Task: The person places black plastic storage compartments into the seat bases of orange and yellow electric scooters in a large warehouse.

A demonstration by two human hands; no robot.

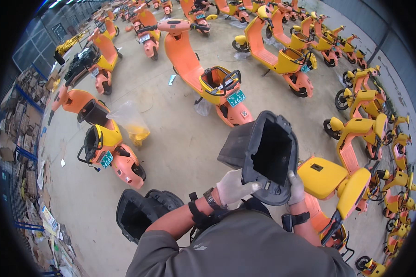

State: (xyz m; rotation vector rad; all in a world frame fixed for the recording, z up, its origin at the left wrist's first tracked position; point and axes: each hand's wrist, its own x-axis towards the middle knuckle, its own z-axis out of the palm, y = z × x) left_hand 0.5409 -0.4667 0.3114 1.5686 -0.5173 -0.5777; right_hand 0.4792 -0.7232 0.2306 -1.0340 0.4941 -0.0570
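Observation:
In front of my body I hold a black plastic storage bin point(233, 147), tilted so that its hollow, dark inside faces up toward me. My left hand point(235, 187), in a white glove, grips the near left side of its rim, thumb on top. On the near right side of the same rim, my gloved right hand point(296, 187) is closed, with part of its fingers behind the bin. Just beyond the bin stands an orange scooter point(184, 60) with its yellow rear compartment point(212, 90) uncovered. Close by on my right is a yellow scooter seat point(322, 171).
More black bins point(138, 210) lie by my left elbow. A scooter point(107, 138) stands at the left beside a plastic bag point(137, 131) with something yellow in it. Rows of orange and yellow scooters point(282, 57) fill the back and right. Racks with cardboard point(25, 111) line the left wall.

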